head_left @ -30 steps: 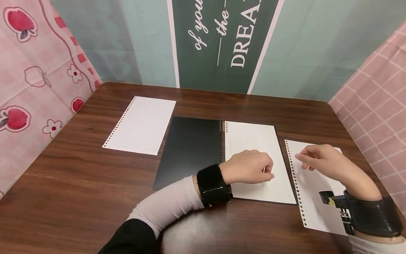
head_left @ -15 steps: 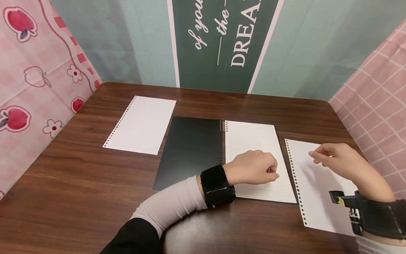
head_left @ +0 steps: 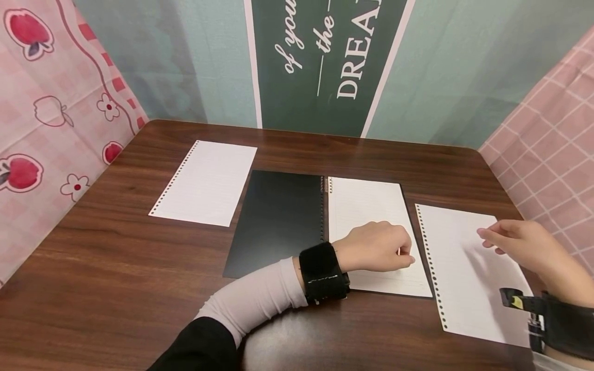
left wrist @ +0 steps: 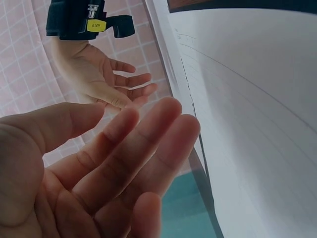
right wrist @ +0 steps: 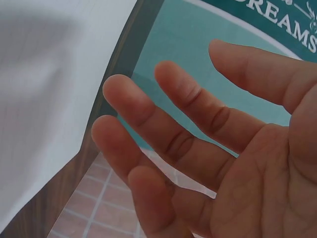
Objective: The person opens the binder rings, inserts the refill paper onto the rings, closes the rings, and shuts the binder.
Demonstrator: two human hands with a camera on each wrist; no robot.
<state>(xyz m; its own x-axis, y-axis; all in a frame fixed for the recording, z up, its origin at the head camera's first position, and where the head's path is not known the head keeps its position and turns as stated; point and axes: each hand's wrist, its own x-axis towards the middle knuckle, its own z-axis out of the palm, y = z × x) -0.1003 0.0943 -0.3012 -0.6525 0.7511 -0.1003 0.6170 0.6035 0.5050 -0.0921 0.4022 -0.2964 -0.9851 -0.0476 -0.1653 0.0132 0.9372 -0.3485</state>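
A notebook lies spread on the table, its black cover (head_left: 278, 221) at the left and its lined white page (head_left: 366, 201) at the right, with holes and a spine between them. My left hand (head_left: 375, 247) is over that page; in the left wrist view its fingers (left wrist: 163, 124) are loosely bent with nothing between them. To the right lies a loose punched sheet (head_left: 455, 257). Above its right edge is my right hand (head_left: 524, 242), which holds nothing; in the right wrist view its fingers (right wrist: 133, 99) are spread and relaxed, apart from the paper.
Another loose punched sheet (head_left: 204, 183) lies at the far left of the wooden table (head_left: 116, 257). A green cloth with lettering (head_left: 325, 67) hangs behind. Pink cloths (head_left: 557, 139) stand along both sides.
My right hand has moved right across the loose sheet toward its right edge. The left hand has slid slightly right over the notebook page. The papers stay in place.
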